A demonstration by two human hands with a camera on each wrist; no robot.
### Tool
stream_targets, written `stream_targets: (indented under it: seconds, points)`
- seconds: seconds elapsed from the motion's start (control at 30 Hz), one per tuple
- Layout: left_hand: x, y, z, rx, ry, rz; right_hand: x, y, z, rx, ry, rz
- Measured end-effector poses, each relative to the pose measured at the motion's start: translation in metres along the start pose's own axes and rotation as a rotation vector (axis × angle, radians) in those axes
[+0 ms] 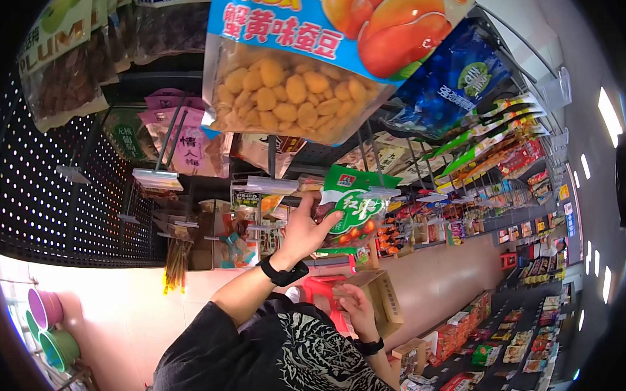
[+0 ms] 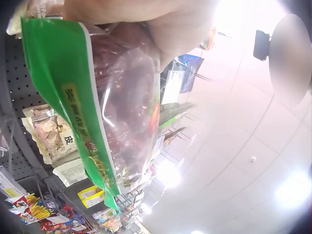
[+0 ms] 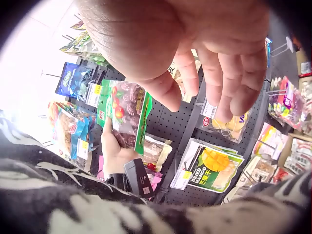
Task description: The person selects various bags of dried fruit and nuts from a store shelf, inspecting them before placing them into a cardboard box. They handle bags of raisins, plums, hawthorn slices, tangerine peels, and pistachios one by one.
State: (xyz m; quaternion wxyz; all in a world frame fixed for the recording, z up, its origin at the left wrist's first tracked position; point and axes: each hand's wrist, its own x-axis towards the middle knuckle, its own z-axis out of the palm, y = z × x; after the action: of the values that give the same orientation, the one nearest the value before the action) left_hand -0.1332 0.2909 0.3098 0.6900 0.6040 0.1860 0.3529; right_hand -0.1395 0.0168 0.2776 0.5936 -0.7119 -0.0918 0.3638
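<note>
My left hand grips a green and clear bag of red dates by its side, thumb across the front, in front of the hanging racks. Close up in the left wrist view, the bag shows a green side strip and dark dates behind shiny plastic, with part of the hand over its top. My right hand is lower down, apart from the bag, holding nothing. In the right wrist view its fingers hang loosely bent, while the bag's front appears beyond it.
A large bag of broad beans and a blue bag hang above the left hand. Dried mango packs hang on the black pegboard. Lower down are a cardboard box and a red plastic item. Metal hooks stick out around the bag.
</note>
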Motion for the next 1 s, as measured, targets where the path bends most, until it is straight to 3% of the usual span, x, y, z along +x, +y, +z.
stream_targets:
  seconds: [0.5,0.63,0.77,0.8,0.83,0.87,0.9,0.93,0.97,1.0]
  points:
    - [0.003,0.013,-0.001,0.105,-0.03,-0.021,0.003,0.0,0.002,-0.062,-0.003,-0.023]
    - [0.033,0.019,0.007,0.206,0.052,0.032,0.003,0.001,0.001,-0.007,-0.016,-0.035]
    - [0.095,-0.019,0.015,0.238,0.218,0.191,0.001,-0.003,0.004,-0.062,-0.049,-0.033]
    - [0.11,-0.04,0.012,0.348,0.215,0.203,-0.002,-0.001,0.002,0.029,-0.098,0.002]
    - [0.111,-0.019,0.013,0.344,0.185,0.12,-0.002,0.003,0.003,-0.121,-0.045,-0.104]
    - [0.124,-0.045,0.009,0.458,0.186,0.189,-0.004,0.011,0.0,-0.168,-0.04,-0.157]
    - [0.141,-0.091,-0.008,1.131,0.234,0.725,-0.003,0.028,-0.007,-0.132,-0.034,-0.172]
    - [0.126,-0.035,0.007,0.351,0.136,0.169,-0.006,0.03,-0.01,-0.108,-0.032,-0.212]
    - [0.142,-0.07,-0.003,0.419,0.154,0.299,-0.017,0.007,-0.013,-0.278,0.005,-0.176]
    - [0.134,-0.061,0.0,0.7,0.256,0.241,-0.023,0.006,-0.021,-0.297,0.054,-0.165]
